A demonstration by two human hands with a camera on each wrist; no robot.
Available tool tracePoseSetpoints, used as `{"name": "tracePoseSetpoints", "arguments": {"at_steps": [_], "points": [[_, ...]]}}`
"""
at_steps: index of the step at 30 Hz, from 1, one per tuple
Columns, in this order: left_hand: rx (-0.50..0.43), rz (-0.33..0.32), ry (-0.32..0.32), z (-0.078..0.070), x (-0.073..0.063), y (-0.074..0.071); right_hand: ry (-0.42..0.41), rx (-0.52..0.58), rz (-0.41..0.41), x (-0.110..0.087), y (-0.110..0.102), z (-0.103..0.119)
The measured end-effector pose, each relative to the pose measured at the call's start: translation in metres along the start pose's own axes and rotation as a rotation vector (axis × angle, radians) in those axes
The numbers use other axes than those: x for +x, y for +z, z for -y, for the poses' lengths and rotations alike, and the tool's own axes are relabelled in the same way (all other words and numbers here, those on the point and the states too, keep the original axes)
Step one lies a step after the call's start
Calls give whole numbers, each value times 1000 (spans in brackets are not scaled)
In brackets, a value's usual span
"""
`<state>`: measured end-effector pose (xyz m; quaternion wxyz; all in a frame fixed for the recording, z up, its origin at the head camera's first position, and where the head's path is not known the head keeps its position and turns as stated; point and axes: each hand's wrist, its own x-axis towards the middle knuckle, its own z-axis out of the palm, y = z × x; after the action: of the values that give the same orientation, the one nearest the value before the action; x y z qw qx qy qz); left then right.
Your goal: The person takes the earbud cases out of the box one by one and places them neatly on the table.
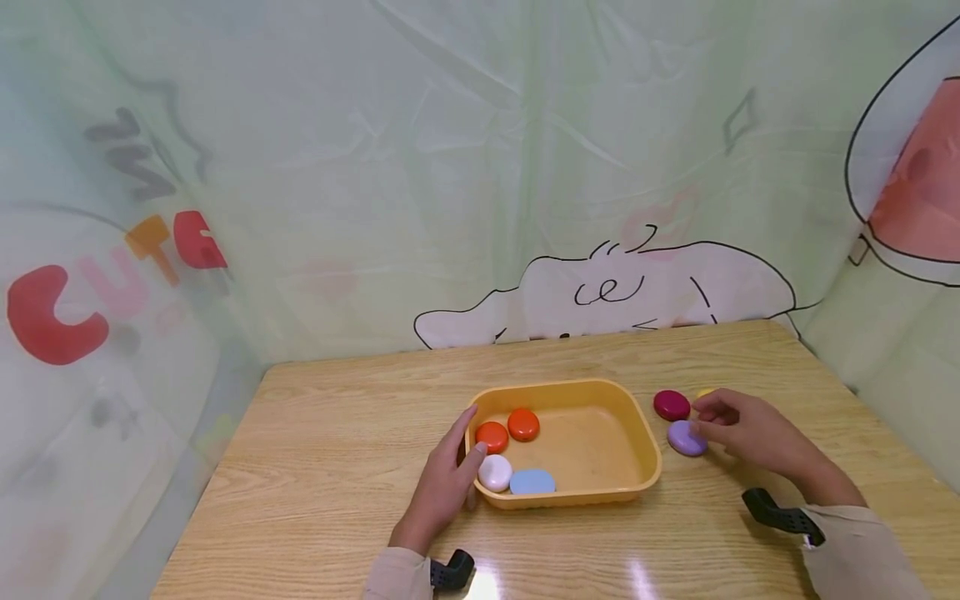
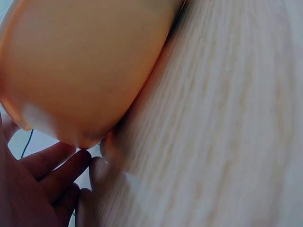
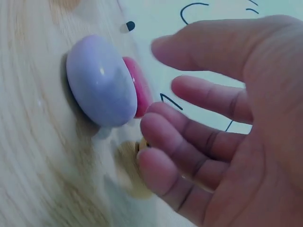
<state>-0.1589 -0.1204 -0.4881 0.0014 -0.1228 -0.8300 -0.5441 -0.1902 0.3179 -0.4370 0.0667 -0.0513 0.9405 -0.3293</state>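
Observation:
My left hand [image 1: 442, 487] holds the left end of a shallow orange-yellow tray [image 1: 611, 496], thumb over the rim and fingers along the outer wall. In the left wrist view the fingertips meet the tray wall [image 2: 90, 61] low down. Inside the tray's left part lie two red rounded pebbles [image 1: 523, 425], a white pebble [image 1: 495, 472] and a light blue pebble [image 1: 532, 482]. My right hand [image 1: 761, 433] hovers by a purple pebble [image 1: 686, 438], its fingers loosely bent and, in the right wrist view, apart from the purple pebble [image 3: 101, 80]. A dark pink pebble [image 1: 671, 405] lies just behind it.
A yellow piece [image 1: 705, 392] shows partly behind the right hand. The wooden table [image 1: 322, 467] reaches back to a printed curtain [image 1: 450, 167], which also hangs along both sides. A black strap [image 1: 783, 514] sits on the right wrist, another strap [image 1: 452, 572] on the left.

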Motion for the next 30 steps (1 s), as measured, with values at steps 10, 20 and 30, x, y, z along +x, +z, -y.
{"name": "tracePoseSetpoints", "arguments": {"at_steps": [10,20,30], "points": [[10,0,-6,-1,-1,-1,-117,155,-64,2,4,35],[21,-5,-25,-2,-3,1,-158,269,19,19,3,72],[33,-6,-33,-2,-2,1,-288,252,124,39,14,111]]}}
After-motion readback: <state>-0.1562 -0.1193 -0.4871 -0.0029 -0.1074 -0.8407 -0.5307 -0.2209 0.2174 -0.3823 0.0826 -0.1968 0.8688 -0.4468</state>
